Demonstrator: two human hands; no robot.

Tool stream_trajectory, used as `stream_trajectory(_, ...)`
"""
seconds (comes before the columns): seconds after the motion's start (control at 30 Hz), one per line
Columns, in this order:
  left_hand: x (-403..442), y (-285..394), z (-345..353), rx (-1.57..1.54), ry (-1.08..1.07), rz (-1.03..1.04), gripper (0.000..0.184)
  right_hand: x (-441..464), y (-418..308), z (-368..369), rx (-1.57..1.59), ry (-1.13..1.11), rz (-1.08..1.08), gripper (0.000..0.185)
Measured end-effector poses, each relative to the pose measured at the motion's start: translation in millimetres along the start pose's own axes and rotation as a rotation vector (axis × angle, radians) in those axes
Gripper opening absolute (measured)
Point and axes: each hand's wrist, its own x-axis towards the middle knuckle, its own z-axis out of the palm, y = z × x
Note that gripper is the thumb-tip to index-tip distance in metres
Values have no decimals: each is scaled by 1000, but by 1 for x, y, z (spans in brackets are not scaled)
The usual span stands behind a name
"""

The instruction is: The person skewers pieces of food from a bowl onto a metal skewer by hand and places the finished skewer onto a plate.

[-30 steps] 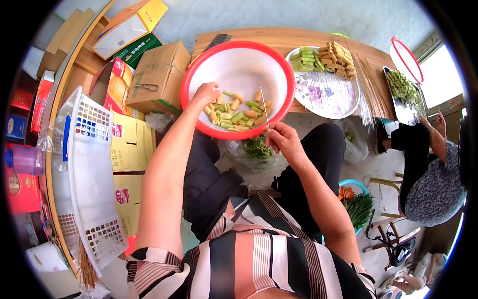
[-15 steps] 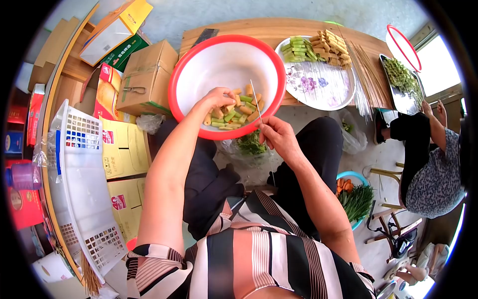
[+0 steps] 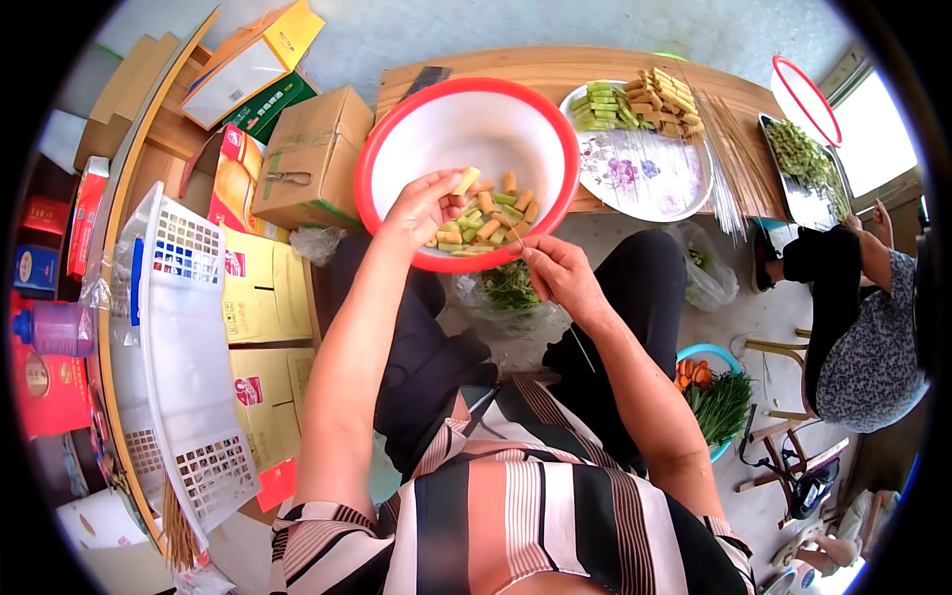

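My left hand is over the near left of a white basin with a red rim, pinching a pale yellow-green chunk. Below it in the basin lie green vegetable pieces and short brown rolls. At the rim's near right, my right hand is closed on a thin skewer, whose tail runs down toward my lap. The skewer's tip is hard to make out against the pieces.
A floral plate holds green pieces and brown rolls, with loose skewers beside it. Cardboard boxes and a white crate stand left. Right are a blue basin of greens and a seated person.
My left hand has risen off the pieces in the basin with a chunk between its fingers. My right hand has tilted the skewer lower. The whole view has shifted slightly.
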Motion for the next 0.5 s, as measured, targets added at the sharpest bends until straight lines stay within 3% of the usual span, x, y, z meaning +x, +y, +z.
stream_trajectory(0.5, -5, -21, 6, -69, 25, 60, 25, -3, -1, 7, -15, -21, 52, 23)
